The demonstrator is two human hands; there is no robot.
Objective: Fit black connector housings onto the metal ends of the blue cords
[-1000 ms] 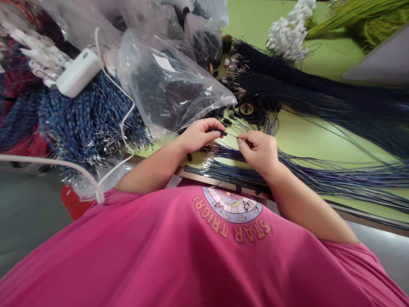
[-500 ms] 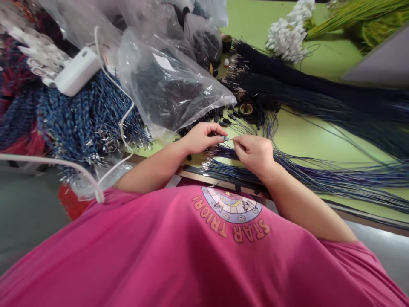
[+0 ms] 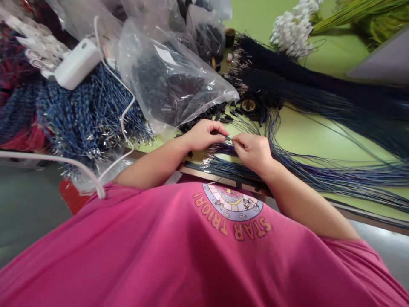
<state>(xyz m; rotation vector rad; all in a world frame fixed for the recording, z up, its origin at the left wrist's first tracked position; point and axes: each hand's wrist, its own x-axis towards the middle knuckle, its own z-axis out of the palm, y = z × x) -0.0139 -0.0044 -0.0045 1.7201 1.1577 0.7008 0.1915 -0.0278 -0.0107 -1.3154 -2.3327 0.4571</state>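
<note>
My left hand (image 3: 206, 134) pinches a small black connector housing (image 3: 228, 138) between thumb and fingertips. My right hand (image 3: 252, 150) is closed on a thin wire, its fingertips right up against the housing's end. Most of that wire is hidden by the fingers, and how far its tip sits in the housing cannot be made out. Beneath both hands lies a bundle of dark blue wires (image 3: 306, 172) with bare metal terminals (image 3: 209, 157) at their left ends. More black housings (image 3: 228, 118) lie just beyond my hands, some with wires attached.
A clear plastic bag (image 3: 179, 81) of black parts stands behind my left hand. Twisted blue wires (image 3: 92, 111) and a white box (image 3: 77, 64) with a cord are at left. A thick dark wire bundle (image 3: 303, 81), a tape roll (image 3: 248, 105) and white connectors (image 3: 292, 32) lie beyond.
My fingertips have come closer together, and the metal wire end that showed between them is now mostly covered. The whole view has shifted slightly.
</note>
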